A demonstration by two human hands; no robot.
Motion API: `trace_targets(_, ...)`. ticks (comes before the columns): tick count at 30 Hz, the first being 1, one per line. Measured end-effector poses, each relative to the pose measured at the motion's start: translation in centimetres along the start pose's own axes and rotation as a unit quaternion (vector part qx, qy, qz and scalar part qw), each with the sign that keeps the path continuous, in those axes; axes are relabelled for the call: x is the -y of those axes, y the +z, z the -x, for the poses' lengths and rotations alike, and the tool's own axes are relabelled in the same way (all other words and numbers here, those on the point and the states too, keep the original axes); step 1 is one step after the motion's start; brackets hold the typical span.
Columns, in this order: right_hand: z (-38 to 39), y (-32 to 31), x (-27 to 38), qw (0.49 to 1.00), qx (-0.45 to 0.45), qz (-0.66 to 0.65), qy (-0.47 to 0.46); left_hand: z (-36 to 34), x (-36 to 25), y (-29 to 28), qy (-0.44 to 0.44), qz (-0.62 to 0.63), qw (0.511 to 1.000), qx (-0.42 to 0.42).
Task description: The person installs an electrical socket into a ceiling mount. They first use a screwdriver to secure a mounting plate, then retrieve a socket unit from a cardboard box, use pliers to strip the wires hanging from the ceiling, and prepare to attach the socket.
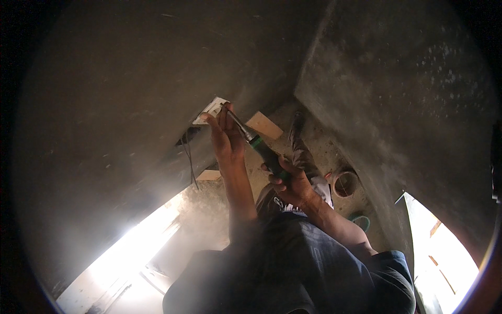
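A white rectangular electrical plate [210,111] sits against the grey wall, ahead and a little left of me. My left hand [230,141] grips it, thumb at its lower edge and fingers at its right side. In my right hand [294,184], fingers wrapped round it, is a screwdriver with a black and green handle [266,156]. Its metal shaft slants up and left, and the tip reaches the plate's right part beside my left fingers. Whether the tip sits in a screw is too small to tell. Thin dark cables [189,159] hang from a dark opening just below the plate.
A second grey wall [376,99] meets the first in a corner. On the floor lie a tan board [265,125] and another flat piece [208,175]. A round bucket-like container [345,184] and a green ring-shaped thing [361,222] are to my right. Bright openings show at lower left and right.
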State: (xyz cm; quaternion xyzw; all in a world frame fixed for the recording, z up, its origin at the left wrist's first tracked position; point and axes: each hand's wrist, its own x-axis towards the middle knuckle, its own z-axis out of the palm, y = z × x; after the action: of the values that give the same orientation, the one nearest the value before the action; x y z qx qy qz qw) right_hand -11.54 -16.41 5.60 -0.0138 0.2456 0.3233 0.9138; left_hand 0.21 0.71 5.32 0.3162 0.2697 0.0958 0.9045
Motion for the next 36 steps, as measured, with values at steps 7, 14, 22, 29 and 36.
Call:
trace_targets(7,-1.6,0.3,0.2,0.477,-0.013,0.763,-0.437,0.6,-0.3,1.1,0.003,-0.045,0.998,-0.031)
trace_targets(14,-0.6,0.5,0.8,1.000,0.008,0.024,0.013,0.4,-0.2,0.0,-0.003,-0.036,0.999,0.014)
trace_targets(22,-2.6,0.3,0.3,0.484,-0.006,0.749,-0.452,0.2,-0.2,0.2,-0.001,-0.050,0.999,-0.011)
trace_targets(29,-1.4,1.8,0.9,0.999,-0.004,0.052,0.003,0.1,0.0,-0.4,-0.008,-0.043,0.999,0.020)
trace_targets(36,-1.9,1.6,-0.4,0.765,-0.056,0.573,-0.288,-0.8,0.2,-1.1,-0.003,-0.034,0.999,0.015)
